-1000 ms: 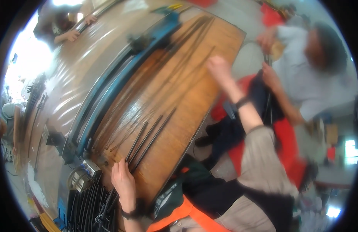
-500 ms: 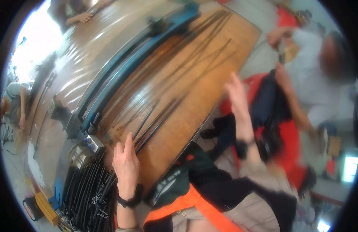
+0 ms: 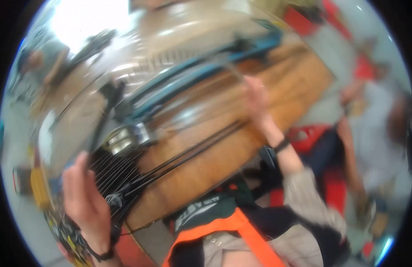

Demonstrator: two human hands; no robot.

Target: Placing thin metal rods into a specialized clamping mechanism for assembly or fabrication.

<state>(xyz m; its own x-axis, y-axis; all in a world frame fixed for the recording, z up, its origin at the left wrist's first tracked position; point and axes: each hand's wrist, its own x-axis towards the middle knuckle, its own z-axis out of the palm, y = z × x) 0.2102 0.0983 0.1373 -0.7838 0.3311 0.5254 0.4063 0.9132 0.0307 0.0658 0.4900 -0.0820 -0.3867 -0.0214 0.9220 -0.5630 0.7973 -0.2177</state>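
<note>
At the lower left my left hand [image 3: 85,204] is raised beside a bundle of black rods [image 3: 114,169]. A dark rod [image 3: 99,127] slants up from its fingertips, but blur hides whether the fingers grip it. My right hand [image 3: 257,100] reaches over the far side of the wooden table [image 3: 206,162], near a long blue rail [image 3: 170,89]. A thin pale streak meets its smeared fingertips, and I cannot tell if it is held. Two long black rods [image 3: 192,149] lie across the wood, running out from the bundle.
A metal fitting [image 3: 123,140] stands at the rail's near end, between the bundle and the rail. To the right a person in a grey top [image 3: 379,129] is near red seats [image 3: 308,138]. Another person [image 3: 48,62] is at the far left. A yellow object [image 3: 40,189] lies at the left edge.
My left hand has moved left and down, away from the table rods. The right hand has swung left over the tabletop. The whole view has turned, and a dark rod now shows above the left fingers.
</note>
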